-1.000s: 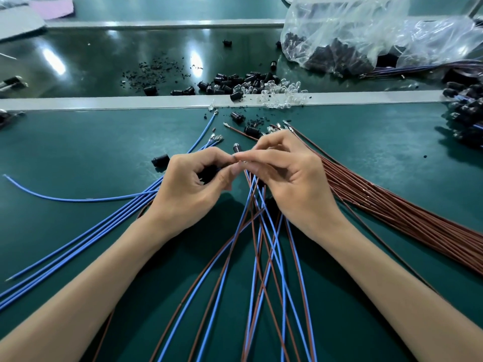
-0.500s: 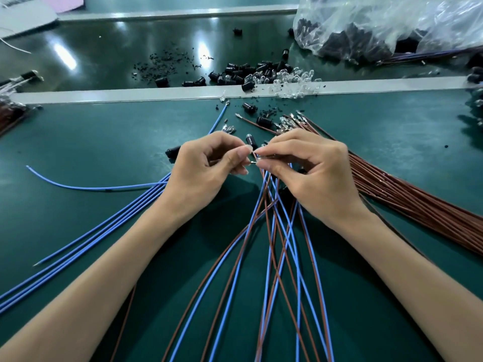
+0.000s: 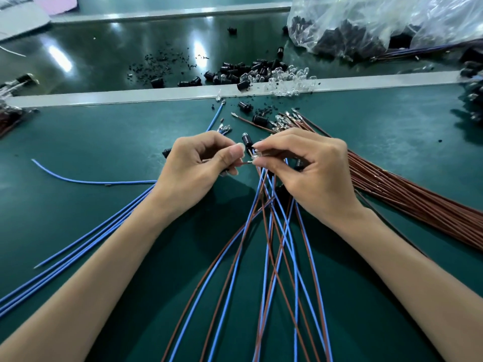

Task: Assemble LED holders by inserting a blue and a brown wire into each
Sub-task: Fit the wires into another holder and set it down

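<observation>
My left hand [image 3: 198, 165] and my right hand [image 3: 305, 165] meet fingertip to fingertip above the green mat. The right hand pinches a small clear LED [image 3: 257, 155] with thin metal legs. The left hand pinches a thin wire end [image 3: 244, 163] with a brownish tip that points at the LED. A black LED holder [image 3: 247, 141] stands just behind the fingertips. Blue and brown wires of finished assemblies [image 3: 274, 257] fan out below my hands. Loose blue wires [image 3: 91, 236] lie on the left, and a bundle of brown wires [image 3: 392, 197] on the right.
A pile of black holders [image 3: 235, 71] and clear LEDs [image 3: 287, 79] sits by the grey divider strip [image 3: 104, 96]. A plastic bag [image 3: 366, 24] of black parts lies at the back right. More dark parts sit at the right edge [image 3: 473, 100].
My fingertips, pressed together a second ago, have parted a little, and the clear LED and the wire tip now show between them. The camera has tilted, so the scene sits lower.
</observation>
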`<action>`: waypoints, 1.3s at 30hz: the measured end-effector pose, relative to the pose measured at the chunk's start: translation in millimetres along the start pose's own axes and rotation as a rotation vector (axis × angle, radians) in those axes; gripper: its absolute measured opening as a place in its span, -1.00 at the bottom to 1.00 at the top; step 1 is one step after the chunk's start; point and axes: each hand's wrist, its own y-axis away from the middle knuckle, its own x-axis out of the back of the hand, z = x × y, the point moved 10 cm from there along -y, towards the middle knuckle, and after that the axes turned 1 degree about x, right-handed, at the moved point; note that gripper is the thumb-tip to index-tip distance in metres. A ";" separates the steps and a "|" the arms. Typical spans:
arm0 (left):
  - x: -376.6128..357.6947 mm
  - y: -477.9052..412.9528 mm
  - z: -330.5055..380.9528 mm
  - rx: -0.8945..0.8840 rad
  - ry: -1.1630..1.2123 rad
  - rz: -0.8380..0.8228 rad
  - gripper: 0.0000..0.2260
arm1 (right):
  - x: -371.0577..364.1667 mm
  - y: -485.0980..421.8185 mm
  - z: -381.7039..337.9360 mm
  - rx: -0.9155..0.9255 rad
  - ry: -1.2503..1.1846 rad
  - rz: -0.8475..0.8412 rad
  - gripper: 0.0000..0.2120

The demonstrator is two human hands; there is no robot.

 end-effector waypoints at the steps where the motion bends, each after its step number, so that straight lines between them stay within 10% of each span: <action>1: -1.0 0.8 -0.2 0.011 0.013 0.002 -0.85 | 0.7 0.0 -1.3 0.010 0.000 0.006 -0.85; 39: -22.7 10.4 -11.4 0.174 0.141 -0.207 -0.83 | -3.8 5.1 -16.4 0.163 0.001 -0.072 -0.78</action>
